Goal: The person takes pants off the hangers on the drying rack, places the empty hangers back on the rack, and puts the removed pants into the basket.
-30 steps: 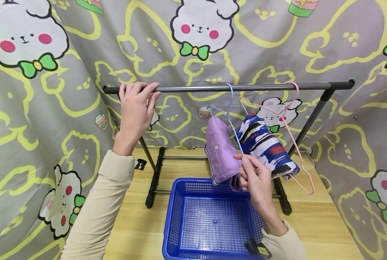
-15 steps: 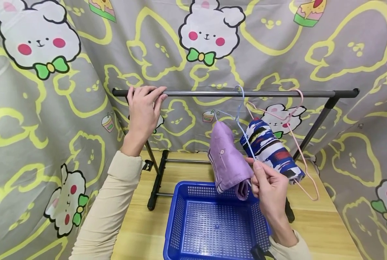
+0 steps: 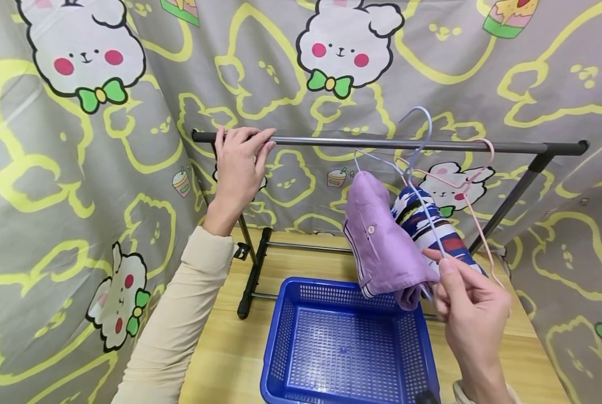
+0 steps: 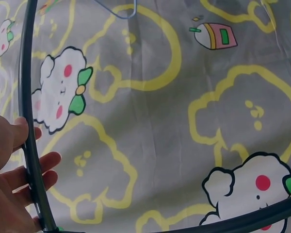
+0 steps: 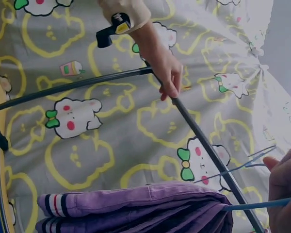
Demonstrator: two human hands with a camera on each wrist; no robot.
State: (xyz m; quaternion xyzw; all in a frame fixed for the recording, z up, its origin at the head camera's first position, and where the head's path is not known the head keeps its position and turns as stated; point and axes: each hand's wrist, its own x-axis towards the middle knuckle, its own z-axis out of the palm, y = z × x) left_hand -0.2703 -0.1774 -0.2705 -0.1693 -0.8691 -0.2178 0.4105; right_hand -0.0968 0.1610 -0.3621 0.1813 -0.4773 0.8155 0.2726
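Observation:
My left hand [image 3: 241, 165] grips the dark metal rail [image 3: 331, 141] of a clothes rack near its left end; the left wrist view has thumb and fingers on either side of the bar. With thumb and fingers my right hand [image 3: 475, 308] pinches the side of a light blue hanger [image 3: 429, 216]. Folded purple trousers [image 3: 377, 241] with a striped edge hang over that hanger. Its hook [image 3: 422, 115] stands higher than the rail and looks off it. In the right wrist view the purple trousers [image 5: 136, 208] spread along the bottom.
A pink hanger [image 3: 475, 210] with a blue, white and red patterned garment [image 3: 447, 230] hangs on the rail right behind the purple trousers. Below, a blue perforated basket [image 3: 276, 348] stands on the wooden table [image 3: 215, 359]. A patterned curtain [image 3: 260, 56] encloses the back and sides.
My right hand has moved right and toward me with the blue hanger and purple trousers. The hook has risen off the rail. My left hand keeps its place on the rail as the view shifts.

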